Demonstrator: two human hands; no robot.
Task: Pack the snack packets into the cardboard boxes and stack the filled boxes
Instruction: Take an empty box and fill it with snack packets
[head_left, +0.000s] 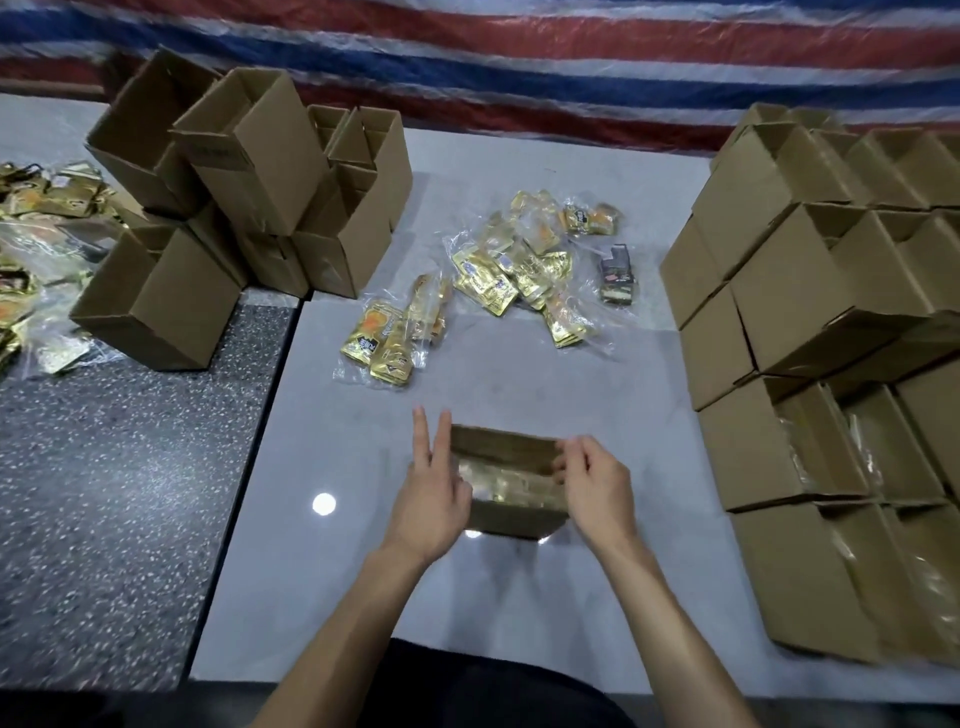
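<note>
A small open cardboard box stands on the white table right in front of me, with gold packets showing inside. My left hand is at the box's left side, two fingers straight and pointing away. My right hand is at the right rim with curled fingers; whether it pinches the flap is unclear. Gold snack packets in clear bags lie scattered farther back on the table, and a second small bunch of packets lies nearer.
A heap of empty open boxes sits at the back left. Stacked boxes, several with packets inside, fill the right side. More packets lie far left on a dark speckled table. A striped tarp hangs behind.
</note>
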